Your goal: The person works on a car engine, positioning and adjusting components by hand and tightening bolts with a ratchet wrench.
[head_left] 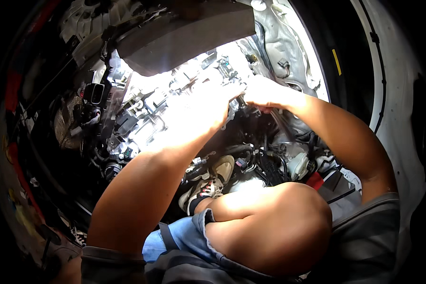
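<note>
My left hand [215, 102] reaches into the brightly lit engine [149, 99], its fingertips at a metal part near the middle; glare washes out most of it, so I cannot tell its grip. My right hand [265, 99] meets the same spot from the right, close to my left hand, its fingers curled at something dark and metallic that I cannot make out. Dark hoses [260, 42] run up behind my right hand.
A dark panel [184, 33] overhangs the engine. The white bay wall [288, 47] curves along the right. My bent knee [288, 222] and sneaker [208, 184] are inside the bay, among wiring and hoses [272, 161]. A red piece [315, 181] lies beside the knee.
</note>
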The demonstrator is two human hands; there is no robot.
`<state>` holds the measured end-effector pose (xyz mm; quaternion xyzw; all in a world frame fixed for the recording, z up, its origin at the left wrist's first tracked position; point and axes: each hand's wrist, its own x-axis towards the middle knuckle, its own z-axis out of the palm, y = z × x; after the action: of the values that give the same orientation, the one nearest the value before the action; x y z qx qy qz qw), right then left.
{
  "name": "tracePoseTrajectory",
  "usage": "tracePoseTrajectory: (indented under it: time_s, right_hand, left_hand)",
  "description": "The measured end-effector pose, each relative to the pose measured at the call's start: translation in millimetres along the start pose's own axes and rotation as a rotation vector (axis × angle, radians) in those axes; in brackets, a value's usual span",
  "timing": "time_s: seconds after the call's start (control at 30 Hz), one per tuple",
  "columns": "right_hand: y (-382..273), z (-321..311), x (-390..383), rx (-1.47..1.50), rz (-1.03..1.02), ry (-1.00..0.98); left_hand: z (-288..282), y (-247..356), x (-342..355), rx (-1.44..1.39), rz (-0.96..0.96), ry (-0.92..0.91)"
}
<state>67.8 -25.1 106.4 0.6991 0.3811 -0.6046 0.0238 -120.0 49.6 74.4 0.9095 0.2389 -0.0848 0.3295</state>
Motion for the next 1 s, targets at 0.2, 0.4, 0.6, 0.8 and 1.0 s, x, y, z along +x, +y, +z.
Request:
tracePoseTrajectory:
  time_s: [0.2, 0.4, 0.6, 0.8, 1.0]
  right_hand:
    - [-13.8, 16.9, -5.6, -1.031, -0.193, 0.334]
    - [-0.2, 13.3, 12.2, 0.753, 0.446, 0.122]
    - [19.0, 16.5, 9.1, -1.021, -0.148, 0.404]
    - [3.2, 15.7, 10.9, 0.943, 0.439, 0.084]
    - [-12.4, 15.6, 11.2, -0.886, -0.096, 0.406]
  left_hand:
    - [-6.3, -2.3, -5.0, 0.038, -0.035, -0.021]
    - [4.0, -5.6, 3.6, 0.027, 0.036, -0.071]
    - [12.8, -3.5, 8.0, 0.035, 0.049, 0.007]
    - [7.4, -6.7, 8.5, 0.163, 0.035, -0.032]
    - [-7.1, -8.9, -2.9, 0.074, -0.002, -0.053]
